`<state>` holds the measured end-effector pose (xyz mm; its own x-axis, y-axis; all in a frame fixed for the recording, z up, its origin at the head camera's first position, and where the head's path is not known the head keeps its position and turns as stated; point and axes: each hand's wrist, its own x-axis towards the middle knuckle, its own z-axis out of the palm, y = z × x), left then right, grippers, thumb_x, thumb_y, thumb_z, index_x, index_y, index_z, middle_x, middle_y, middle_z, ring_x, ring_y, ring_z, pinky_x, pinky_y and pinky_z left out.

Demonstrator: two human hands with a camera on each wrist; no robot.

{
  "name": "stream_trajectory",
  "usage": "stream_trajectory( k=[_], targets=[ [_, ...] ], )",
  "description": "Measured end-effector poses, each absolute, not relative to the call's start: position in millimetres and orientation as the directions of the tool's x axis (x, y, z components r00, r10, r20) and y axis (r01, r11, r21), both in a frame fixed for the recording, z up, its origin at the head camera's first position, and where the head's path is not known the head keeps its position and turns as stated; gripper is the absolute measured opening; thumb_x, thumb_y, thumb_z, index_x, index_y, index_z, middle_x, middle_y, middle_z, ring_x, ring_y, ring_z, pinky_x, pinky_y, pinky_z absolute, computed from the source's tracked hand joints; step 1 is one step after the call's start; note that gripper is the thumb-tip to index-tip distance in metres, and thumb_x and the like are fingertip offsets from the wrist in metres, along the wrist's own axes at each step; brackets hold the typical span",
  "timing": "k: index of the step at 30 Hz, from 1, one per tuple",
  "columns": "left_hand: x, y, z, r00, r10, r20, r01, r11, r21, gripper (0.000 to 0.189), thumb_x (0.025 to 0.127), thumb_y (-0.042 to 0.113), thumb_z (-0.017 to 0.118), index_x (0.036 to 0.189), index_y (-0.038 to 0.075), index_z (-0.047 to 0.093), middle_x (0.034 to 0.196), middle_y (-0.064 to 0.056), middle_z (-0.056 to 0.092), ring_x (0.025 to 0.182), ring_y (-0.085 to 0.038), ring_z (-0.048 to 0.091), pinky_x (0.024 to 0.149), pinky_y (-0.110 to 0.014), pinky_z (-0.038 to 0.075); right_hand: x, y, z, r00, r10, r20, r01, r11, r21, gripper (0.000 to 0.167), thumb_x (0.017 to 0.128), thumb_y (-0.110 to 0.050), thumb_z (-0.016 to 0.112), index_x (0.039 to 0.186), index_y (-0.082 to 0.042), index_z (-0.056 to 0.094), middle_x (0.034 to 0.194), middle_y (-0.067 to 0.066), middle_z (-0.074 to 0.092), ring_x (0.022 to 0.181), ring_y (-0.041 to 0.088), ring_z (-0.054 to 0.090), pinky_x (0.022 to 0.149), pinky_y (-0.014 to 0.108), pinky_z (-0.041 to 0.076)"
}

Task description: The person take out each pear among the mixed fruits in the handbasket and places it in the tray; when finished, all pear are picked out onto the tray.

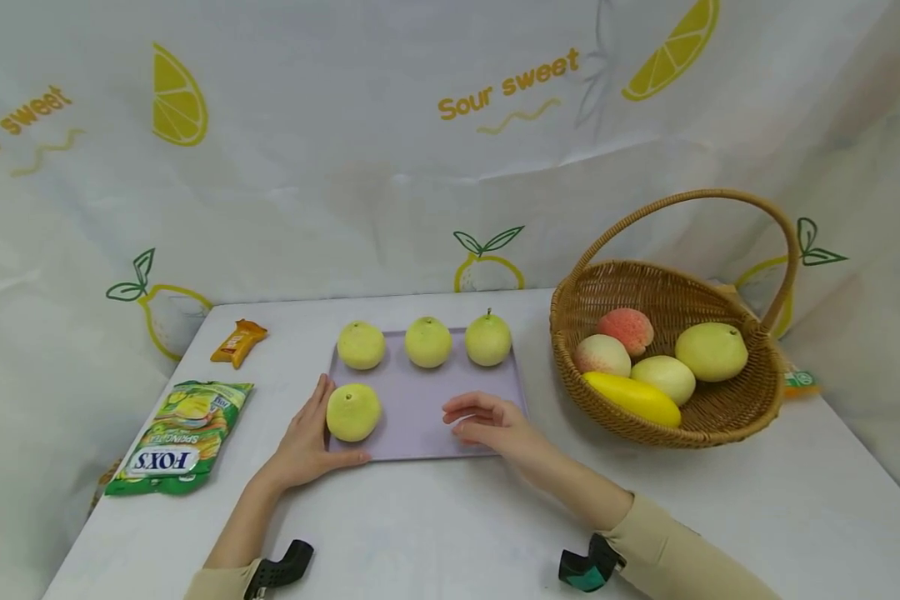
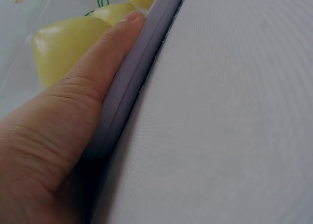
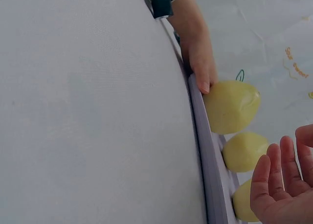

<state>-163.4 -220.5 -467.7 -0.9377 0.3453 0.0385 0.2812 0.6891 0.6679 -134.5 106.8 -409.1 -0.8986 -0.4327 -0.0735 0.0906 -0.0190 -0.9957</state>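
Note:
A pale purple tray [image 1: 420, 408] lies on the white table. Three round yellow-green fruits, perhaps pears, line its back edge: left fruit [image 1: 361, 345], middle fruit [image 1: 428, 342] and stemmed right fruit [image 1: 488, 338]. Another such fruit [image 1: 353, 412] sits in the front left corner. My left hand [image 1: 305, 443] rests against that corner, its fingers straight along the left side and its thumb along the front rim [image 2: 128, 72]. Over the tray's front right part hovers my right hand [image 1: 491, 423], fingers loosely bent around nothing. In the right wrist view its fingers [image 3: 289, 172] are apart.
A wicker basket [image 1: 667, 279] with a tall handle stands right of the tray. It holds peaches [image 1: 625, 331], yellow-green fruits [image 1: 711, 352] and a long yellow fruit [image 1: 633, 400]. On the left lie a green candy bag [image 1: 183, 433] and a small orange packet [image 1: 238, 342].

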Motion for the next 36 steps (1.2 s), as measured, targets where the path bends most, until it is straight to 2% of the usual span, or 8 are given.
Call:
stream_trajectory(
  k=[5, 9, 12, 17, 23, 27, 36],
  targets=[
    [-162, -222, -468, -0.940, 0.338, 0.039, 0.276, 0.690, 0.669, 0.126, 0.071, 0.048, 0.084, 0.153, -0.006, 0.005, 0.161, -0.022, -0.004, 0.145, -0.045, 0.002, 0.110, -0.066, 0.003, -130, 121, -401, -0.897, -0.431, -0.100, 0.109, 0.003, -0.994, 0.036, 0.094, -0.008, 0.062, 0.124, 0.009, 0.055, 0.115, 0.014, 0.063, 0.113, 0.039, 0.056, 0.091, 0.030, 0.050],
    [-161, -220, -467, -0.938, 0.343, 0.056, 0.291, 0.685, 0.669, 0.124, 0.071, 0.048, 0.084, 0.153, -0.007, 0.008, 0.160, -0.024, -0.003, 0.144, -0.047, 0.003, 0.109, -0.068, 0.004, -125, 134, -394, -0.892, -0.439, -0.110, 0.107, 0.032, -0.994, 0.036, 0.095, -0.008, 0.061, 0.124, 0.011, 0.053, 0.116, 0.017, 0.062, 0.110, 0.039, 0.057, 0.092, 0.032, 0.049],
    [-160, -220, -467, -0.936, 0.347, 0.060, 0.295, 0.680, 0.671, 0.124, 0.071, 0.048, 0.084, 0.153, -0.007, 0.009, 0.160, -0.025, -0.003, 0.144, -0.047, 0.003, 0.109, -0.068, 0.005, -118, 144, -386, -0.885, -0.451, -0.113, 0.096, 0.060, -0.994, 0.032, 0.096, -0.010, 0.060, 0.123, 0.008, 0.055, 0.118, 0.022, 0.059, 0.110, 0.039, 0.057, 0.093, 0.032, 0.049],
    [-159, -221, -466, -0.939, 0.339, 0.048, 0.281, 0.683, 0.674, 0.123, 0.072, 0.047, 0.084, 0.153, -0.006, 0.008, 0.161, -0.023, -0.004, 0.145, -0.046, 0.002, 0.109, -0.067, 0.004, -107, 161, -370, -0.869, -0.487, -0.089, 0.025, 0.137, -0.990, 0.028, 0.098, -0.014, 0.058, 0.123, 0.000, 0.058, 0.123, 0.021, 0.057, 0.111, 0.041, 0.054, 0.092, 0.029, 0.049],
    [-159, -222, -468, -0.938, 0.341, 0.057, 0.288, 0.682, 0.672, 0.123, 0.071, 0.046, 0.084, 0.153, -0.006, 0.009, 0.161, -0.023, -0.004, 0.145, -0.045, 0.002, 0.109, -0.067, 0.004, -99, 181, -357, -0.863, -0.499, -0.083, -0.041, 0.233, -0.972, 0.028, 0.099, -0.015, 0.058, 0.125, -0.005, 0.058, 0.127, 0.018, 0.055, 0.110, 0.033, 0.055, 0.090, 0.028, 0.050],
    [-160, -222, -469, -0.936, 0.346, 0.062, 0.296, 0.680, 0.670, 0.122, 0.072, 0.046, 0.084, 0.153, -0.006, 0.009, 0.161, -0.023, -0.004, 0.145, -0.046, 0.002, 0.109, -0.068, 0.005, -95, 195, -346, -0.845, -0.532, -0.049, -0.101, 0.249, -0.963, 0.030, 0.099, -0.012, 0.058, 0.128, -0.005, 0.056, 0.128, 0.015, 0.054, 0.112, 0.033, 0.055, 0.091, 0.028, 0.050],
    [-161, -220, -468, -0.932, 0.355, 0.071, 0.308, 0.674, 0.672, 0.122, 0.071, 0.044, 0.084, 0.153, -0.007, 0.010, 0.160, -0.025, -0.003, 0.144, -0.047, 0.003, 0.108, -0.069, 0.005, -87, 224, -313, -0.810, -0.582, 0.076, -0.221, 0.182, -0.958, 0.034, 0.099, -0.001, 0.053, 0.132, -0.003, 0.052, 0.130, 0.014, 0.054, 0.114, 0.020, 0.055, 0.091, 0.027, 0.050]
  ],
)
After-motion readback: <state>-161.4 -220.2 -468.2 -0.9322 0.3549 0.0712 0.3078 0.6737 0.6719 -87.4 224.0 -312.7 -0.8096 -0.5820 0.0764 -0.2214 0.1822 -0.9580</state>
